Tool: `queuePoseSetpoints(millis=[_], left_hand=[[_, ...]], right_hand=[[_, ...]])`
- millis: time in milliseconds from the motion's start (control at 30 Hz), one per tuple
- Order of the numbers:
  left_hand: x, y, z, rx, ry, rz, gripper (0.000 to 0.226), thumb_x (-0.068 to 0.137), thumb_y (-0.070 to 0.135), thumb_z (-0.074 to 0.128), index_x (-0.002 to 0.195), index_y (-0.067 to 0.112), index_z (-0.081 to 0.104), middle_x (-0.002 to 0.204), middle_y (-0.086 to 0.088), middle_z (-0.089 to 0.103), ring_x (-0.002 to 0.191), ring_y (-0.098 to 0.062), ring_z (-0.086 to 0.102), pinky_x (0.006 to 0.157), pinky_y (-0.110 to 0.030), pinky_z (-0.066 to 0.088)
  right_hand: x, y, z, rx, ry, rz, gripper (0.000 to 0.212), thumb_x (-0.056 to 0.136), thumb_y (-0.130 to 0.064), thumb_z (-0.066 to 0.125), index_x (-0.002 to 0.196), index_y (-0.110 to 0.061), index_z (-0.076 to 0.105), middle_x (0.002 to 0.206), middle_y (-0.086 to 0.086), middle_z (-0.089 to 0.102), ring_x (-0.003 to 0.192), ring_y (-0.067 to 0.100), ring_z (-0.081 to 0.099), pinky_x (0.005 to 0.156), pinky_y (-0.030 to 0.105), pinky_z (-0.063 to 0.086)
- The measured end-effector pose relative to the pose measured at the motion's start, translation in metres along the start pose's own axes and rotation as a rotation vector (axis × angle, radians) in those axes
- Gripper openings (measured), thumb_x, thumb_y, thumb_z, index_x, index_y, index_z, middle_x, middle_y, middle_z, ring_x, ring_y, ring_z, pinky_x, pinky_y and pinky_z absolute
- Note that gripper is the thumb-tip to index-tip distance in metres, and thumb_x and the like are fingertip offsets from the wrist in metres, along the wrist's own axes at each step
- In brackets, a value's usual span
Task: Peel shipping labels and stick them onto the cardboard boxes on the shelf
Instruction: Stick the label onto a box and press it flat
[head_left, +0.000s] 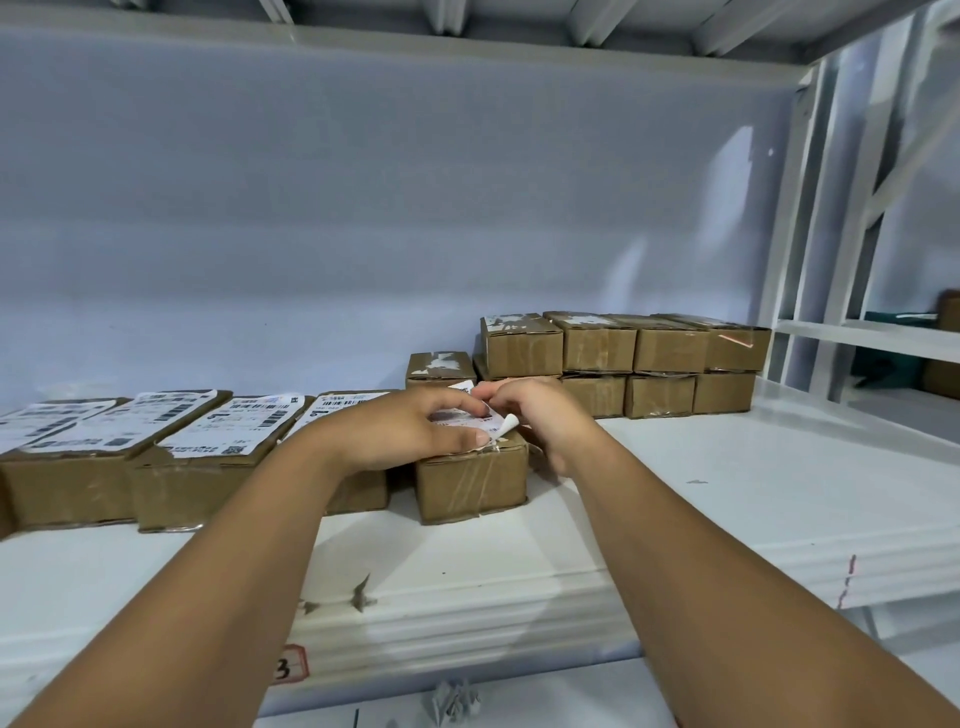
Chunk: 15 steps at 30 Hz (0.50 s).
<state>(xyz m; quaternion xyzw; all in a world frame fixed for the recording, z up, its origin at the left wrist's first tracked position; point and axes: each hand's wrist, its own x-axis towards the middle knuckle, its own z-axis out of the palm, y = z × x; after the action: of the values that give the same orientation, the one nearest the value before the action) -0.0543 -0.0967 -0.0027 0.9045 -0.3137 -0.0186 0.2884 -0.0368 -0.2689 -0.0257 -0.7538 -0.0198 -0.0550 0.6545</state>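
the left hand (410, 431) lies over the label (506, 425) on top of the front box (470, 483), fingers curled on it, thumb at the box's near edge. the right hand (540, 415), slightly blurred, pinches the label's curled right edge with narrow fingers. labelled boxes (171, 447) sit in a row just left; stacked boxes (623, 353) stand behind. the shelf (727, 493) stretches wide to the right and front.

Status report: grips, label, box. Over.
Left grip holds white printed shipping label over small brown cardboard box. Right grip pinches its curled corner. Nothing in the way.
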Motion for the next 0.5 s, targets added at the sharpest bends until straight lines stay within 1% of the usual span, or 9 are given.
queuePoseSetpoints(millis=[67, 133, 233, 300, 333, 400, 433, 467, 500], left_hand=[[0.0008, 0.0003, 0.0015, 0.012, 0.0, -0.013, 0.034, 0.08, 0.056, 0.061, 0.113, 0.05, 0.055, 0.133, 0.021, 0.047, 0.123, -0.003, 0.043, 0.106, -0.029, 0.032], [0.0012, 0.0014, 0.003, 0.03, -0.001, -0.025, 0.035, 0.071, 0.062, 0.053, 0.105, 0.052, 0.053, 0.131, 0.02, 0.049, 0.12, -0.005, 0.045, 0.107, -0.033, 0.034], [0.0031, 0.002, 0.0044, 0.064, -0.001, -0.045, 0.03, 0.067, 0.063, 0.047, 0.096, 0.055, 0.052, 0.129, 0.017, 0.05, 0.118, -0.008, 0.046, 0.105, -0.035, 0.035], [0.0031, 0.0021, 0.0047, 0.082, 0.004, -0.035, 0.028, 0.072, 0.065, 0.049, 0.098, 0.054, 0.051, 0.125, 0.019, 0.05, 0.117, -0.008, 0.046, 0.102, -0.032, 0.036], [0.0027, 0.0021, 0.0049, 0.077, 0.002, -0.023, 0.027, 0.077, 0.064, 0.052, 0.101, 0.051, 0.051, 0.12, 0.025, 0.05, 0.115, -0.006, 0.046, 0.099, -0.029, 0.036], [0.0019, 0.0036, 0.0054, 0.063, -0.011, 0.0, 0.023, 0.087, 0.056, 0.053, 0.105, 0.043, 0.052, 0.109, 0.043, 0.044, 0.112, 0.0, 0.045, 0.091, -0.021, 0.035], [0.0022, 0.0043, 0.0055, 0.071, -0.019, 0.006, 0.024, 0.087, 0.056, 0.053, 0.107, 0.043, 0.052, 0.108, 0.047, 0.041, 0.113, 0.001, 0.044, 0.091, -0.02, 0.034], [0.0025, 0.0038, 0.0057, 0.091, -0.023, 0.006, 0.03, 0.084, 0.062, 0.052, 0.108, 0.045, 0.05, 0.116, 0.044, 0.042, 0.116, 0.0, 0.043, 0.095, -0.022, 0.034], [0.003, 0.0029, 0.0056, 0.114, -0.025, 0.003, 0.036, 0.079, 0.068, 0.049, 0.11, 0.048, 0.048, 0.126, 0.036, 0.044, 0.12, -0.002, 0.042, 0.101, -0.026, 0.034]], right_hand=[[0.0015, 0.0012, 0.003, 0.002, -0.012, -0.016, 0.033, 0.073, -0.005, 0.05, 0.092, -0.014, 0.076, 0.099, 0.007, 0.073, 0.102, 0.026, 0.065, 0.094, 0.038, 0.05], [0.002, 0.0017, 0.0051, 0.003, -0.035, -0.031, 0.034, 0.08, -0.001, 0.047, 0.097, -0.012, 0.074, 0.102, 0.009, 0.072, 0.103, 0.025, 0.065, 0.098, 0.036, 0.048], [0.0023, 0.0025, 0.0063, 0.025, -0.074, -0.045, 0.035, 0.087, -0.001, 0.044, 0.111, -0.007, 0.069, 0.111, 0.013, 0.068, 0.101, 0.023, 0.064, 0.091, 0.03, 0.048], [0.0019, 0.0029, 0.007, 0.056, -0.081, -0.046, 0.035, 0.09, 0.0, 0.042, 0.114, -0.005, 0.067, 0.114, 0.014, 0.067, 0.099, 0.021, 0.062, 0.088, 0.028, 0.048], [0.0022, 0.0034, 0.0071, 0.063, -0.084, -0.043, 0.035, 0.091, 0.0, 0.041, 0.114, -0.006, 0.066, 0.115, 0.013, 0.066, 0.098, 0.02, 0.061, 0.088, 0.027, 0.048], [0.0022, 0.0033, 0.0072, 0.063, -0.101, -0.024, 0.036, 0.092, 0.0, 0.039, 0.115, -0.01, 0.065, 0.113, 0.012, 0.066, 0.096, 0.019, 0.061, 0.083, 0.024, 0.049], [0.0021, 0.0027, 0.0071, 0.059, -0.112, -0.011, 0.037, 0.093, -0.001, 0.037, 0.117, -0.012, 0.064, 0.113, 0.011, 0.065, 0.095, 0.018, 0.061, 0.08, 0.022, 0.048], [0.0022, 0.0021, 0.0068, 0.051, -0.121, 0.001, 0.038, 0.094, -0.002, 0.037, 0.12, -0.013, 0.062, 0.115, 0.011, 0.065, 0.095, 0.017, 0.061, 0.078, 0.021, 0.048], [0.0023, 0.0014, 0.0068, 0.048, -0.128, 0.011, 0.038, 0.095, -0.004, 0.037, 0.122, -0.014, 0.061, 0.118, 0.01, 0.064, 0.097, 0.017, 0.061, 0.079, 0.02, 0.048]])
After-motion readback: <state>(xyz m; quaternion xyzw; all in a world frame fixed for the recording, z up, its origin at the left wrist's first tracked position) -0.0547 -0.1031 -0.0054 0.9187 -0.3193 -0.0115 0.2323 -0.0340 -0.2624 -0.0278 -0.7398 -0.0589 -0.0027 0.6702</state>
